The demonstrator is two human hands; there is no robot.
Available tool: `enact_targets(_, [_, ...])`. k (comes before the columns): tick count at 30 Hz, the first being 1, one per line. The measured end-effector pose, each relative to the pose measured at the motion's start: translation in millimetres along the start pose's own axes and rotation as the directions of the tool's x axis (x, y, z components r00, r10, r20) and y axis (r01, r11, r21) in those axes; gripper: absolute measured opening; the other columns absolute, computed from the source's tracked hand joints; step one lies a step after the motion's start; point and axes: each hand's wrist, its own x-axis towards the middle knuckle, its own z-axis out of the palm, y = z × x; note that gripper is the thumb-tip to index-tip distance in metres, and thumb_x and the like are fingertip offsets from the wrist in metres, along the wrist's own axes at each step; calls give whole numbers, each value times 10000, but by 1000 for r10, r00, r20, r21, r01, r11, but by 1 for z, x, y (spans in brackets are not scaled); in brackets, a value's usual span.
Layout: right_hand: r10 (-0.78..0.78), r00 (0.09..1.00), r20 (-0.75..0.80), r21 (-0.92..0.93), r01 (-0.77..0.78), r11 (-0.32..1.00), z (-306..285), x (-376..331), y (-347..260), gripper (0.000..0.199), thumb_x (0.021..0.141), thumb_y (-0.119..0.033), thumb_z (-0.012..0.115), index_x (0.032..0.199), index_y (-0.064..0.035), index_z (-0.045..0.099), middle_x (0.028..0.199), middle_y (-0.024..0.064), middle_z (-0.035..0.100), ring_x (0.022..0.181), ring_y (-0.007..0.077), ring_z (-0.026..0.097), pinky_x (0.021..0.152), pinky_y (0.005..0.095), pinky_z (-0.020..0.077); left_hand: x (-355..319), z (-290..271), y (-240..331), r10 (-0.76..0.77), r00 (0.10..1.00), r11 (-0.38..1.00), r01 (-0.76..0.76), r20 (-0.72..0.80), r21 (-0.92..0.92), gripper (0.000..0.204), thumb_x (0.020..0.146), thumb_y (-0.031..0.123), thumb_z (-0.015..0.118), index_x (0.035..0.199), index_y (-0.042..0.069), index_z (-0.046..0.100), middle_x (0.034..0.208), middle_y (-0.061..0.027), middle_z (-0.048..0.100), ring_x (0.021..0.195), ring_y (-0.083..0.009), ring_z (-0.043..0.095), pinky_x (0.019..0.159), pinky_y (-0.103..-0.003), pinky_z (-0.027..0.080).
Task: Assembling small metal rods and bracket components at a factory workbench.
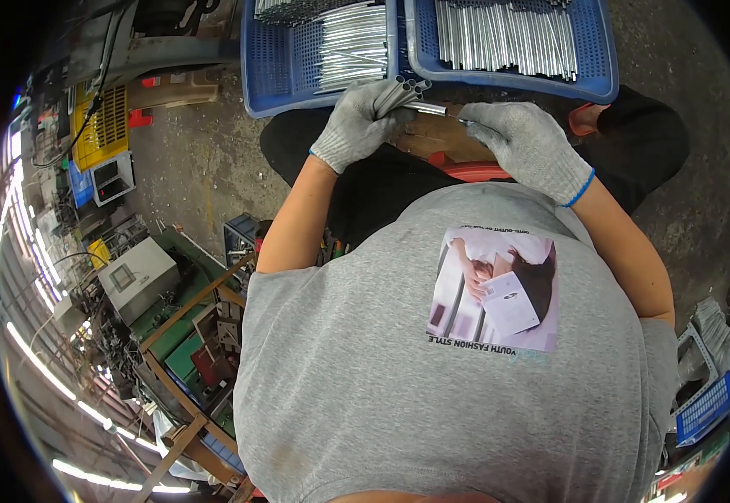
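My left hand point(350, 127), in a light grey knit glove with a blue cuff edge, is closed around a bundle of short metal tubes point(394, 94). Their open ends point to the right. One shinier tube point(429, 108) sticks out lower than the others, toward the right hand. My right hand point(533, 147), gloved alike, has its thumb and fingers pinched together just right of that tube's end. A small bit shows at the fingertips, too small to name. Both hands are in front of my body, just on the near side of two blue baskets.
The left blue basket point(250, 84) and right blue basket point(610, 63) hold rows of metal tubes. A yellow crate point(101, 126) and a grey box-shaped machine point(139, 277) stand at left. Another blue basket point(707, 409) is at lower right. My legs flank the hands.
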Motion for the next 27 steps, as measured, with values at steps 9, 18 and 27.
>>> enact_targets(9, [100, 994, 45, -59, -97, 994, -4, 2, -4, 233, 933, -146, 646, 1122, -24, 707, 999, 193, 718, 902, 351, 703, 800, 417, 556, -4, 16, 0, 349, 925, 924, -313, -149, 218, 268, 737, 32, 723, 994, 108, 713, 831, -38, 670, 820, -261, 634, 818, -384, 464])
enact_targets(18, [99, 990, 103, 39, -103, 994, -17, 1, -9, 231, 943, -145, 635, 1132, -31, 703, 971, 210, 713, 892, 347, 707, 799, 404, 554, -6, 10, 11, 578, 804, 734, -436, -143, 520, 407, 638, 8, 690, 1017, 151, 732, 968, -4, 737, 856, -221, 662, 766, -367, 428])
enact_targets(27, [147, 976, 158, 25, -153, 988, 0, -3, -7, 235, 950, -134, 629, 1141, -16, 697, 984, 214, 716, 900, 339, 708, 810, 391, 551, -9, 16, 10, 598, 782, 731, -445, -172, 517, 371, 648, 42, 715, 1001, 153, 732, 963, -8, 742, 847, -219, 673, 746, -366, 431])
